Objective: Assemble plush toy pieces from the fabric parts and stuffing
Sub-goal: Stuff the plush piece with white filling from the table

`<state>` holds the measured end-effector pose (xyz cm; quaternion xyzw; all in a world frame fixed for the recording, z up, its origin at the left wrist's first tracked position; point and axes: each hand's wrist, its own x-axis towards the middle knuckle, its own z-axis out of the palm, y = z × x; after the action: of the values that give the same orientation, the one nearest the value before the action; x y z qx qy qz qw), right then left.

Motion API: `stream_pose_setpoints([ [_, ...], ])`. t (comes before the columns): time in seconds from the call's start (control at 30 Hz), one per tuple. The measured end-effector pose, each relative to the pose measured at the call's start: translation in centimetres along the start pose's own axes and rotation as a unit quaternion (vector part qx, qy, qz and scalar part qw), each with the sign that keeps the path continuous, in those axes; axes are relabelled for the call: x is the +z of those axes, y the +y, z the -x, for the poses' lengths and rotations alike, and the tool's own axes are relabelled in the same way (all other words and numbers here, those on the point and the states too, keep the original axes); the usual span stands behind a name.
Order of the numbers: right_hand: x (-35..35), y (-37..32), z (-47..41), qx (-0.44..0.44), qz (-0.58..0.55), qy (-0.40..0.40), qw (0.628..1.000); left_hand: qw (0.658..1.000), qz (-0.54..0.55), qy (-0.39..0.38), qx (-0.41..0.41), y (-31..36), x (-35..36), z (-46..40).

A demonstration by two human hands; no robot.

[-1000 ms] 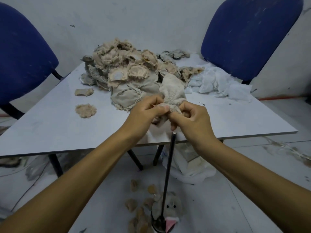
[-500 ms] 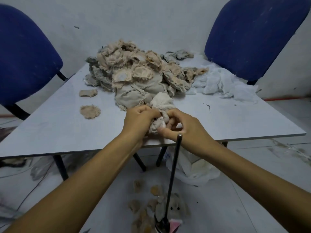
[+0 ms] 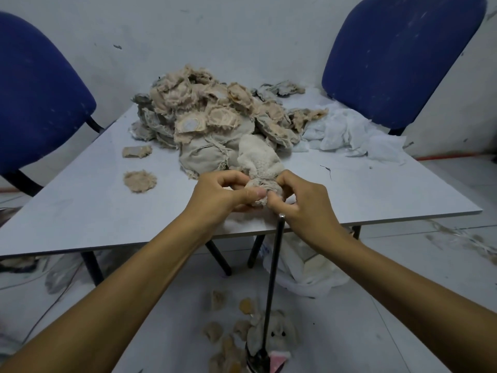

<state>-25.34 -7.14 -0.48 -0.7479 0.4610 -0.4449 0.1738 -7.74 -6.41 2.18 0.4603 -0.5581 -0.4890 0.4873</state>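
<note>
Cream fuzzy plush piece (image 3: 258,160), bunched at lower end, pinched there by left hand (image 3: 223,192) and right hand (image 3: 301,200).

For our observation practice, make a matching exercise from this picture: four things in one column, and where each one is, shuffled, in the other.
Things:
1. cream plush piece
2. round tan fabric disc
3. white stuffing
4. metal rod

Places:
A. standing upright below the table edge
B. lying alone on the table's left part
C. pinched between left hand and right hand
D. spread on the table's far right

Pairs: 1-C, 2-B, 3-D, 4-A
</note>
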Motion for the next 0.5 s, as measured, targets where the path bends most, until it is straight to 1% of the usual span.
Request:
stream_pose_setpoints([
  [0.07,-0.2,0.1,-0.2,0.023,-0.025,-0.018,0.999,0.999,0.021,0.011,-0.032,0.1,0.4,-0.1],
  [0.13,-0.6,0.3,-0.5,0.051,-0.070,-0.060,0.994,0.997,0.025,0.032,-0.059,-0.2,0.8,-0.2],
  [0.3,-1.1,0.3,-0.5,0.065,-0.146,-0.119,0.980,0.993,0.050,0.073,-0.083,-0.5,1.2,-0.8],
  [0.4,-1.6,0.6,-0.6,0.056,-0.137,-0.157,0.976,0.990,0.069,0.079,-0.095,-0.6,1.1,-1.0],
  [0.43,-1.7,0.7,-0.6,0.049,-0.124,-0.157,0.978,0.989,0.070,0.078,-0.100,-0.5,1.0,-1.0],
  [0.5,-1.4,0.8,-0.6,0.030,-0.091,-0.130,0.987,0.990,0.066,0.076,-0.103,-0.6,1.1,-1.0],
])
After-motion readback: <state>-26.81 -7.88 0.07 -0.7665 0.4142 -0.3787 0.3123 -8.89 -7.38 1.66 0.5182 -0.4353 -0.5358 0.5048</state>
